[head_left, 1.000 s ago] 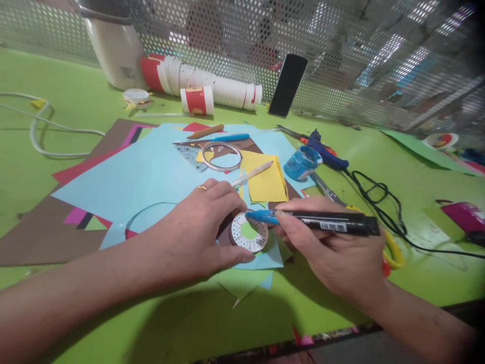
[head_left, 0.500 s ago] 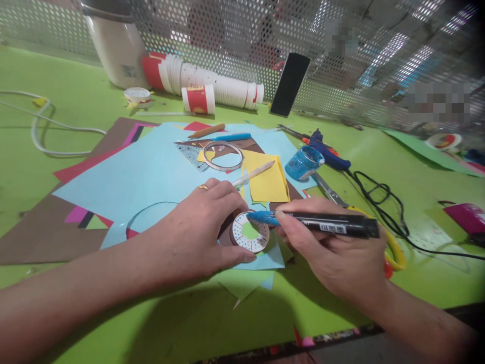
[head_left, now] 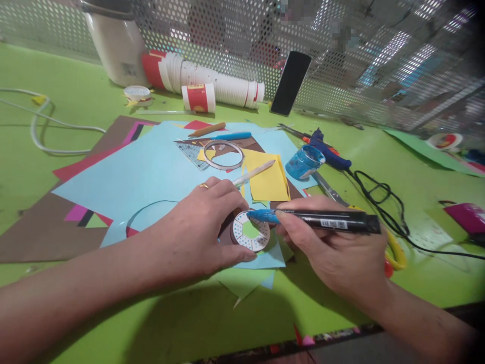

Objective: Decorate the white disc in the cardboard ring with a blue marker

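My left hand (head_left: 212, 227), a ring on one finger, grips a small round disc (head_left: 261, 237) between thumb and fingers at its left side. The disc's top is white with blue dots, dark dividing lines and a green centre. In my right hand (head_left: 329, 247) is a black marker pen (head_left: 326, 221) with a blue tip end, held level from the right. Its tip meets the upper edge of the disc. Beneath the disc lie light blue paper (head_left: 275, 260) and brown sheets. A yellow paper piece (head_left: 267, 182) and a white pencil (head_left: 253, 173) lie just behind.
Behind the papers stand a blue paint jar (head_left: 303, 164), a blue glue gun (head_left: 329, 151) with a black cord, and a leaning phone (head_left: 291, 83). Stacked paper cups (head_left: 220, 87) lie along the mesh panel (head_left: 235, 30). A tape ring (head_left: 224, 166) rests on the sheets.
The marker has shifted very slightly at its rear end, with its tip still at the disc's upper edge. Otherwise both hands and the disc keep nearly the same place.
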`<control>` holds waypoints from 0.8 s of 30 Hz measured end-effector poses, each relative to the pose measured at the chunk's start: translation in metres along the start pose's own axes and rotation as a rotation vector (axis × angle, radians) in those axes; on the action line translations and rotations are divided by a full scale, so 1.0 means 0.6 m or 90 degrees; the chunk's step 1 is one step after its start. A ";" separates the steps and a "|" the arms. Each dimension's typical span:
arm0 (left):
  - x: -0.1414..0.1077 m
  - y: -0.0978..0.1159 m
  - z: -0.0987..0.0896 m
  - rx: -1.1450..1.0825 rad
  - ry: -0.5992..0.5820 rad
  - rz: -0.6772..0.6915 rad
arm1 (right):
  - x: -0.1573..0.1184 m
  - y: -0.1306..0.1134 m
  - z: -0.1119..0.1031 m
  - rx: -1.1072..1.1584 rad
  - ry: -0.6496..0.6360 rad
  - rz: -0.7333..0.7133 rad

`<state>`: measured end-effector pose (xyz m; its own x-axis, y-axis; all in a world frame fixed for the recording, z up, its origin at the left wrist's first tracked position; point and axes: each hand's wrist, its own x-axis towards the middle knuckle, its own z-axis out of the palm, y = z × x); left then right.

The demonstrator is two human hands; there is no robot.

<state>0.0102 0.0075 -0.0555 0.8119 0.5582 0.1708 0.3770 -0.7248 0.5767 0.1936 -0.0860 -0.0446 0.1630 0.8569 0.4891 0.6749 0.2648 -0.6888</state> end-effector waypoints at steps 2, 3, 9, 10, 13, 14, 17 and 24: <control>0.001 -0.001 0.001 0.005 0.006 0.008 | 0.001 0.000 0.000 -0.004 0.000 0.000; 0.001 -0.002 0.001 0.006 0.008 0.010 | 0.002 -0.001 0.000 -0.013 -0.002 -0.005; 0.000 -0.001 0.001 0.003 0.007 0.006 | 0.003 -0.009 -0.002 -0.083 -0.024 -0.031; 0.000 -0.001 0.001 0.003 0.006 0.009 | 0.003 -0.010 -0.001 -0.092 -0.023 -0.035; 0.001 -0.001 0.000 0.004 0.005 0.011 | 0.002 -0.012 0.001 -0.118 -0.009 -0.056; 0.001 -0.002 0.000 0.004 0.006 0.011 | 0.001 -0.012 0.001 -0.121 -0.004 -0.062; 0.002 -0.002 0.001 0.001 0.008 0.012 | 0.000 -0.010 0.001 -0.113 0.004 -0.065; 0.003 -0.002 0.001 0.013 0.013 0.017 | 0.000 -0.002 0.004 -0.043 0.027 -0.054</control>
<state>0.0114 0.0089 -0.0566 0.8129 0.5461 0.2026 0.3639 -0.7477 0.5555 0.1913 -0.0851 -0.0452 0.1331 0.8128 0.5672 0.7347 0.3032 -0.6069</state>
